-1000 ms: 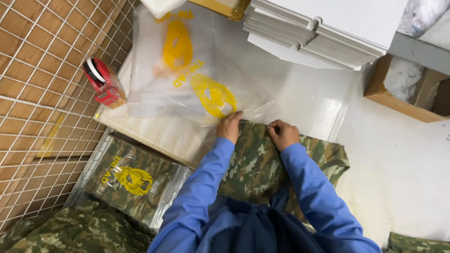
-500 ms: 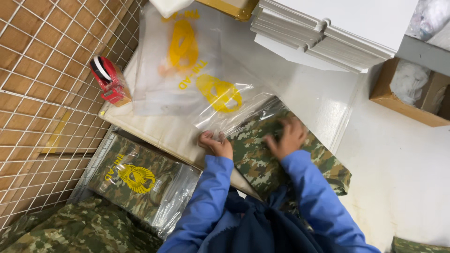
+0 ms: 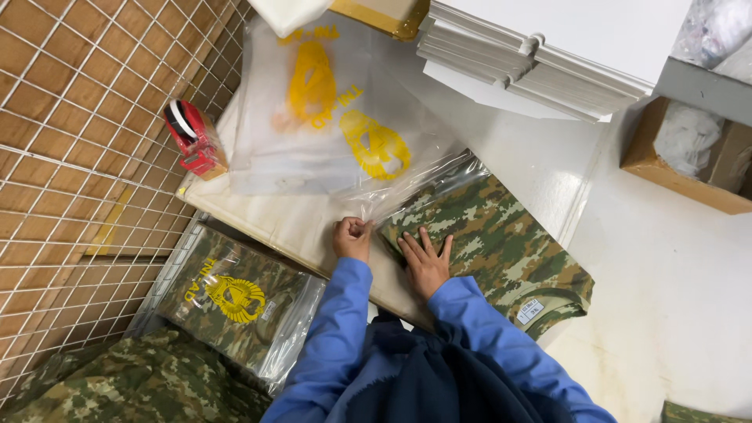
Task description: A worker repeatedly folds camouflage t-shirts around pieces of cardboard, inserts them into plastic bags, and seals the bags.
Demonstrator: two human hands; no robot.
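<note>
My left grip (image 3: 352, 237) pinches the clear bag's (image 3: 407, 176) open edge; beside it, my right grip (image 3: 425, 261) lies spread flat on the camouflage garment (image 3: 501, 235).

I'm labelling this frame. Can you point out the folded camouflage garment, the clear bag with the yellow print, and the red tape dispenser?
folded camouflage garment (image 3: 501, 235), head view, middle of the fabric.
clear bag (image 3: 345, 133), head view, on its yellow print.
red tape dispenser (image 3: 192, 137), head view, its red body.
</note>
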